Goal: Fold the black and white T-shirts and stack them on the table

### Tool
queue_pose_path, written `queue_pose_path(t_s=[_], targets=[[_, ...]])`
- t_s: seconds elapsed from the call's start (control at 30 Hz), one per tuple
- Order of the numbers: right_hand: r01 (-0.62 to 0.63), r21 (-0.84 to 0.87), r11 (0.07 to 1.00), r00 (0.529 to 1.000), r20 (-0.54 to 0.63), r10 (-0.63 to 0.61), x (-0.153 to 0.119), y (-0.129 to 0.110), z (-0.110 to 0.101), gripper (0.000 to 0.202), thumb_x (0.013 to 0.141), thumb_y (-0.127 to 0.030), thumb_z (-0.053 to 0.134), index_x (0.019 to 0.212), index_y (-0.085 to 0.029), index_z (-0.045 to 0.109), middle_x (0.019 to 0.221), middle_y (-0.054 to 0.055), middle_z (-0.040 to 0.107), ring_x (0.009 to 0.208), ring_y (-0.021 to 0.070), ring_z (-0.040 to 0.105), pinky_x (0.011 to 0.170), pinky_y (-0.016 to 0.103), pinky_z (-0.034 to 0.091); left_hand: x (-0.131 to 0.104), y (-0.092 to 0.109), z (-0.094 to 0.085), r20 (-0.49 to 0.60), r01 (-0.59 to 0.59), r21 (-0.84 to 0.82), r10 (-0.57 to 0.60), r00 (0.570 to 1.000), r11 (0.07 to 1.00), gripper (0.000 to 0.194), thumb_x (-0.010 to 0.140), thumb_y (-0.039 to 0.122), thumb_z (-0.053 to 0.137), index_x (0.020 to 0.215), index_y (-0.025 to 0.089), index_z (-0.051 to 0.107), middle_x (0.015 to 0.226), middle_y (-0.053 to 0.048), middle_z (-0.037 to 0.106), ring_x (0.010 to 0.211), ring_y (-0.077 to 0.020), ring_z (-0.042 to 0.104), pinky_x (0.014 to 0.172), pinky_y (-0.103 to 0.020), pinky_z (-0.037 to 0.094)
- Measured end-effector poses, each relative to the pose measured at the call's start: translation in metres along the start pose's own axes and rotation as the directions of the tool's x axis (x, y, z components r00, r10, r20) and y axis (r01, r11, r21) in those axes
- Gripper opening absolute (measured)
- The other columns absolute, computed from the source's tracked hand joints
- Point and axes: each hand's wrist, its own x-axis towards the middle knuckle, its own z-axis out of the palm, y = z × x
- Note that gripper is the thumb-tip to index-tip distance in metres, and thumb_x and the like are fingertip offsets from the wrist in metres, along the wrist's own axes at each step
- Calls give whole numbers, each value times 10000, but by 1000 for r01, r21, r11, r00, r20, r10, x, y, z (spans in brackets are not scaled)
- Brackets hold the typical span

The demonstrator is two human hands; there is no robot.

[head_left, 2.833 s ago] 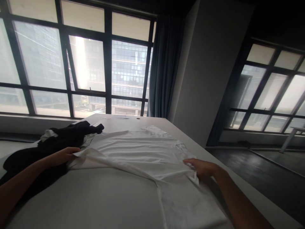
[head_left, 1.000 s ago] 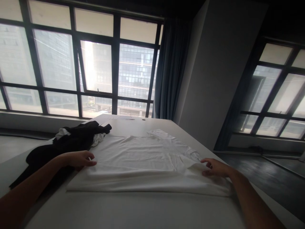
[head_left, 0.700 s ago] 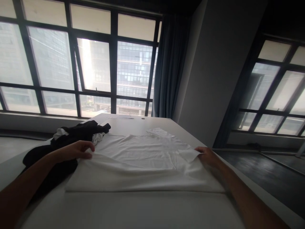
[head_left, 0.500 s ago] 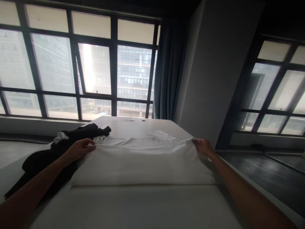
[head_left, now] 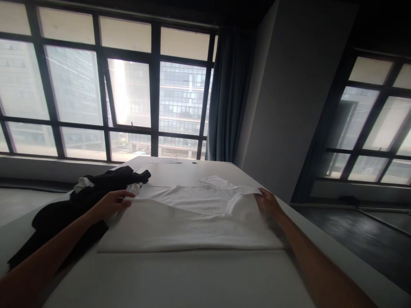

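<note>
A white T-shirt (head_left: 189,231) lies across the table, its near part folded over toward the far side. My left hand (head_left: 116,202) pinches the folded edge at its left end, thumb and fingers together. At the right end my right hand (head_left: 268,202) grips the same edge, its fingers partly hidden by the cloth. A sleeve (head_left: 218,181) of the shirt sticks out flat beyond the fold. Between the hands the edge sags, and the layer beneath shows wrinkles.
Dark clothes (head_left: 83,201) with some white cloth among them are heaped on the left of the white table (head_left: 180,278). Thin sheets (head_left: 165,161) lie at its far end. Beyond stand windows, a blue curtain (head_left: 226,98) and a grey pillar (head_left: 285,94).
The held edge has come down and slackened, so more of the layer beneath shows. My right hand has shifted slightly left; the left hand has moved a little right.
</note>
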Motion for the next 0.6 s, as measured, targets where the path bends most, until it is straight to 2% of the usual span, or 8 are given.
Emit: queue_pose_path(t_s=[0.07,0.2,0.27,0.37,0.43,0.5,0.6], targets=[[-20,-31,999,996,-85,17,2,-3,7,496,944,-433,352,1307,-177,573,1198,104,686,1117,251,622,906,316,490,-1,-2,-8,0,4,-34,-4,1000,999,669,618,633,687,1064,138,743,892,-88,745,823,-259,663,767,-338,519],[-281,-273,920,959,-109,260,1,6,26,493,918,-430,448,1299,-141,571,1155,170,694,1117,305,635,905,378,484,-4,-12,-3,60,70,91,-76,995,993,651,553,606,691,989,131,786,775,-76,742,762,-267,666,732,-340,523],[-326,-385,864,945,-123,302,-1,13,30,523,904,-444,488,1339,-157,537,1181,161,691,1132,313,631,902,382,481,-3,-16,4,109,82,175,-102,989,981,620,553,565,680,995,145,791,819,-76,753,797,-277,679,767,-344,529],[-319,-479,818,946,-118,301,-1,22,24,538,880,-469,532,1325,-169,549,1186,151,692,1120,311,639,868,371,489,-4,-17,10,172,74,267,-123,977,961,660,548,506,688,1100,150,762,1014,-92,750,932,-296,680,878,-343,511],[-317,-503,804,940,-56,336,-2,26,14,525,821,-496,615,1223,-158,624,1127,158,708,1051,311,666,806,355,500,-6,-14,8,220,63,298,-133,966,953,788,535,494,704,1236,137,691,1130,-106,712,1011,-299,657,937,-338,486],[-317,-502,805,924,29,382,-5,33,0,485,748,-532,693,1043,-146,695,1006,159,726,926,308,694,733,346,499,-12,-10,1,284,64,303,-155,946,951,924,535,503,715,1375,144,577,1149,-97,684,1024,-285,642,947,-329,478],[-304,-481,823,902,133,411,-13,46,-24,427,643,-544,779,746,-139,694,778,132,705,743,285,685,649,342,480,-22,-1,-13,426,140,268,-247,870,953,1085,538,494,722,1513,165,376,949,-33,665,869,-244,649,818,-317,518]])
